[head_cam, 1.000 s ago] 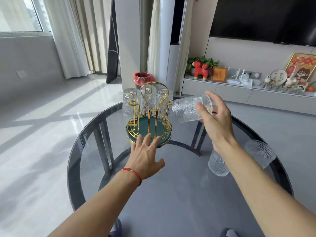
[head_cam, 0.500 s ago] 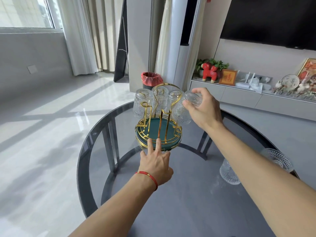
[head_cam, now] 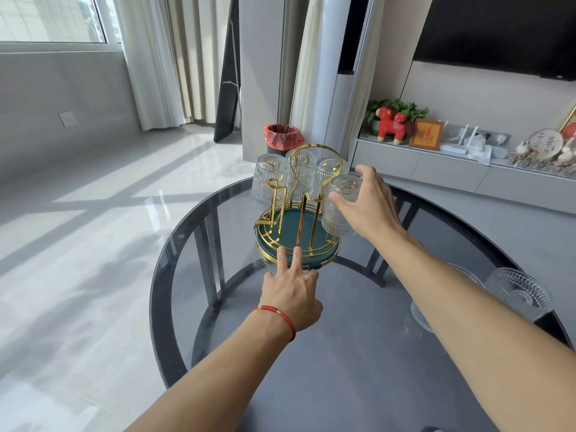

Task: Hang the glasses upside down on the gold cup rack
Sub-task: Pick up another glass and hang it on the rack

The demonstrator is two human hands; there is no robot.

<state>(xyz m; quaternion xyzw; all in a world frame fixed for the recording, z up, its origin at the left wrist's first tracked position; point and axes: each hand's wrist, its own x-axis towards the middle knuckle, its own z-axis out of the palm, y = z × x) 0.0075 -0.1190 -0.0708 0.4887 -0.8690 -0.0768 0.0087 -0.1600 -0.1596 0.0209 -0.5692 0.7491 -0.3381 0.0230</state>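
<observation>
The gold cup rack [head_cam: 299,213], with a green round base, stands at the far side of the round glass table [head_cam: 156,294]. Three ribbed glasses hang upside down on its back prongs: left [head_cam: 268,180], middle [head_cam: 301,173], right [head_cam: 326,171]. A fourth glass [head_cam: 338,213] sits upside down over the right prong, with my right hand [head_cam: 371,204] wrapped around it, thumb in front and fingers behind. My left hand [head_cam: 291,288] presses two straight fingers on the base's near rim. Two more glasses, one [head_cam: 519,294] and another [head_cam: 420,316], stand at the table's right, partly behind my forearm.
Beyond the table a bin with a red liner [head_cam: 283,138] stands on the floor by a white pillar. A low cabinet [head_cam: 452,169] with ornaments runs along the right wall under a dark screen. Pale floor lies to the left.
My right hand has turned the glass from sideways to upside down and lowered it over the rack's right prong. My left hand has shifted onto the base rim with two fingers.
</observation>
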